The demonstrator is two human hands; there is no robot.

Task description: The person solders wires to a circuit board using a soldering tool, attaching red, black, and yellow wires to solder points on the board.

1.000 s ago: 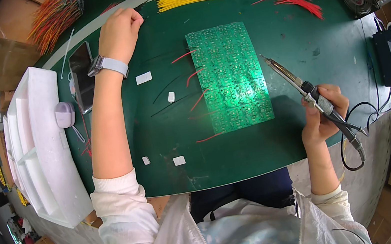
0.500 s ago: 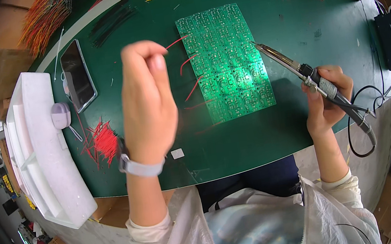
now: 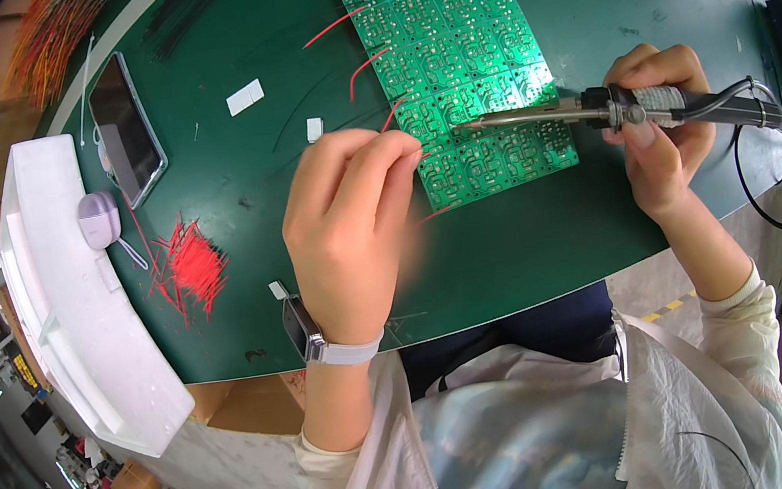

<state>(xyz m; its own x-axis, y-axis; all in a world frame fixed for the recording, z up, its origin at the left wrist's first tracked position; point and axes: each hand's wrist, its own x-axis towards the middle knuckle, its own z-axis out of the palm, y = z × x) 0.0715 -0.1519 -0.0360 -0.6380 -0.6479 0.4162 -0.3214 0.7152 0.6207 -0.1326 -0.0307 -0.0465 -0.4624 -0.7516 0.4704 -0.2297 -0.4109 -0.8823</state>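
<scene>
Just ahead of and between the hands lies the green circuit board (image 3: 470, 30), its long axis running away from the body. The left hand (image 3: 347, 221) is nearer, fingertips pinched together at its left edge; what they pinch, I cannot tell. The right hand (image 3: 661, 123) grips a soldering iron (image 3: 533, 115), tip over the board. Left of both, red wires (image 3: 197, 265) lie on the green desk (image 3: 233, 202).
</scene>
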